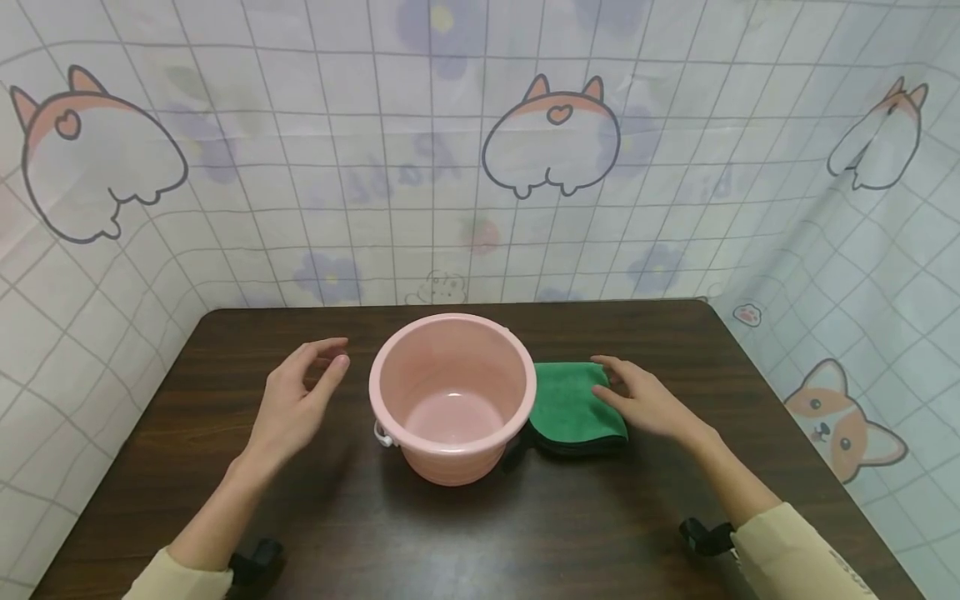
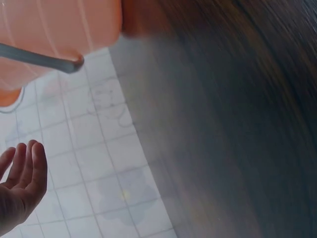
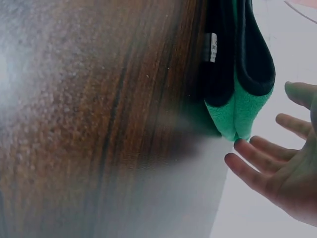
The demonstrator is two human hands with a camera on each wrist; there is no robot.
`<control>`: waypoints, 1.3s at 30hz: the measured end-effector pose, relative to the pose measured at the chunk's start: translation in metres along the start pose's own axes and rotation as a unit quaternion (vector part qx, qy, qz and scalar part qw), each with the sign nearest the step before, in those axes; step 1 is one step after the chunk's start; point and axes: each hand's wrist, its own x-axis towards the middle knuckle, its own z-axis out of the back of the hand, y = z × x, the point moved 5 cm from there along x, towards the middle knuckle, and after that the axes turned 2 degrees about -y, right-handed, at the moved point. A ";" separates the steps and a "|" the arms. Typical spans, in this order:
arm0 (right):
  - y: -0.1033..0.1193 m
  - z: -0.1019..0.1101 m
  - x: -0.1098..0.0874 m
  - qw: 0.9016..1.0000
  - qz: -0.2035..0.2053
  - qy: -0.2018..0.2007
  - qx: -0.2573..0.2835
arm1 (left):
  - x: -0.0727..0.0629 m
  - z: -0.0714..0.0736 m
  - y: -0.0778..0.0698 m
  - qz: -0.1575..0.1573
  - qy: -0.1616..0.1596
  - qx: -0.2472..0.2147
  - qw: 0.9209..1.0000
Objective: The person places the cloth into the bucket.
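Observation:
A pink bucket (image 1: 453,467) stands upright near the middle of the table, its inside bare, with a handle hinge on its left side. My left hand (image 1: 296,404) hovers to the left of the bucket, fingers loosely bent and holding nothing. In the left wrist view the bucket's grey handle (image 2: 39,58) lies along its wall. Right of the bucket is a folded green cloth (image 1: 572,404) with a dark underside and a small white label (image 3: 213,47). My right hand (image 1: 641,400) is at the cloth's right edge, fingers spread and relaxed, fingertips right by the fold.
The dark wooden table (image 1: 337,533) backs onto a white checked sheet (image 1: 420,225) printed with cartoon corgis, which also hangs at both sides. Black straps with small devices sit at both wrists, one a wrist camera (image 1: 705,537).

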 end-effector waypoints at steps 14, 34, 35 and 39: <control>-0.003 -0.006 -0.003 0.999 -0.025 0.034 0.010 | -0.003 -0.018 -0.008 0.132 0.095 -0.184 0.969; -0.009 -0.010 -0.008 0.987 -0.069 0.118 0.082 | -0.005 -0.033 -0.009 0.222 0.162 -0.329 0.904; -0.008 -0.010 -0.008 0.987 -0.066 0.120 0.085 | -0.005 -0.033 -0.009 0.225 0.164 -0.334 0.901; -0.008 -0.010 -0.010 0.987 -0.058 0.120 0.086 | -0.004 -0.033 -0.010 0.235 0.171 -0.347 0.892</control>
